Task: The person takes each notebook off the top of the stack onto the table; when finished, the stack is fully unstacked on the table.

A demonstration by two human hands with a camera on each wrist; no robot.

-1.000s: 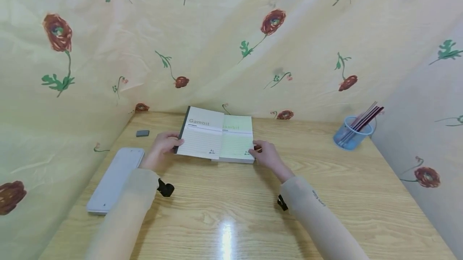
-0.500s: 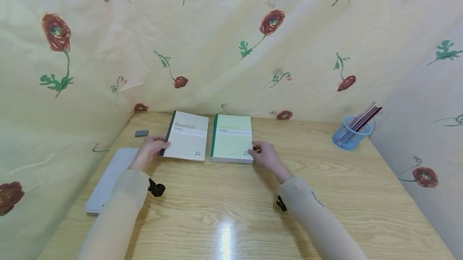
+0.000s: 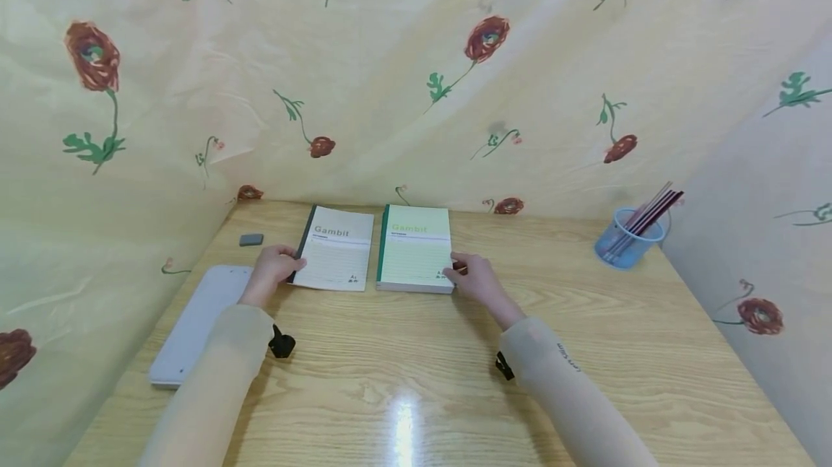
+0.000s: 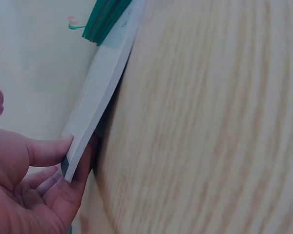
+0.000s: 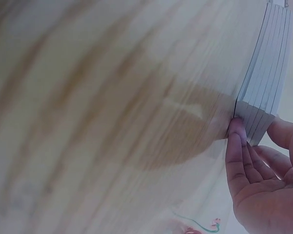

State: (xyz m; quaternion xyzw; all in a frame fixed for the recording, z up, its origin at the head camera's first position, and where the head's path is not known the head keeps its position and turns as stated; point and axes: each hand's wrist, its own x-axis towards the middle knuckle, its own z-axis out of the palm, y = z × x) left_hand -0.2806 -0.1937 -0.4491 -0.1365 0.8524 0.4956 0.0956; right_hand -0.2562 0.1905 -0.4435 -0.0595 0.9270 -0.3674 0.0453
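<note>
Across the worktop [image 3: 364, 380], both hands are closed on notebooks: the left hand [image 3: 271, 266] pinches the black-spined white notebook [image 3: 338, 250], its gripped edge held just off the wood, while the right hand [image 3: 479, 281] grips the near right corner of the green-spined stack [image 3: 416, 247] beside it. Over to my right stands a blue mesh cup [image 3: 625, 245] of sticks [image 3: 653, 212].

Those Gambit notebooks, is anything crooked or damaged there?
Only a slight tilt: the black-spined notebook has its spine side raised off the table, pinched by the left hand. The green-spined notebook stack beside it looks fairly even, with the right hand at its edge. I see no damage.
</note>
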